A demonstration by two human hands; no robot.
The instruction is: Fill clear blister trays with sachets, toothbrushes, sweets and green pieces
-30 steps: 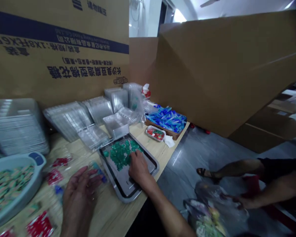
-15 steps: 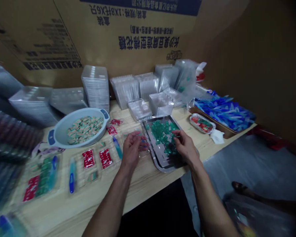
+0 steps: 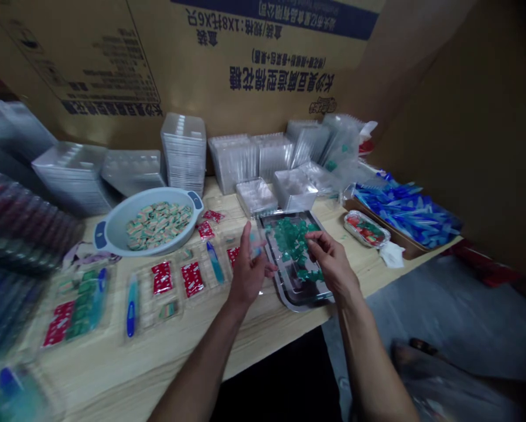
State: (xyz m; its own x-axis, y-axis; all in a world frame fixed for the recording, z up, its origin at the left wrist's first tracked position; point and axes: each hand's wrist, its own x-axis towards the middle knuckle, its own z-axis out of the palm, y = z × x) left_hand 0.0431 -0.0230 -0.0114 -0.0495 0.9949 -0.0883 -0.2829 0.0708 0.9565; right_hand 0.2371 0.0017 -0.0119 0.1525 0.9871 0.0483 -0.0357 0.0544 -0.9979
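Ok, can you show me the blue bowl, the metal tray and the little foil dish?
Blue bowl (image 3: 113, 231): head view, on its wall at the left side.
Metal tray (image 3: 296, 306): head view, on its near rim.
Little foil dish (image 3: 349, 225): head view, on its left rim.

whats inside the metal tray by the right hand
The metal tray holds a loose heap of green pieces. The right hand covers part of the tray, so whatever lies beneath it is hidden.
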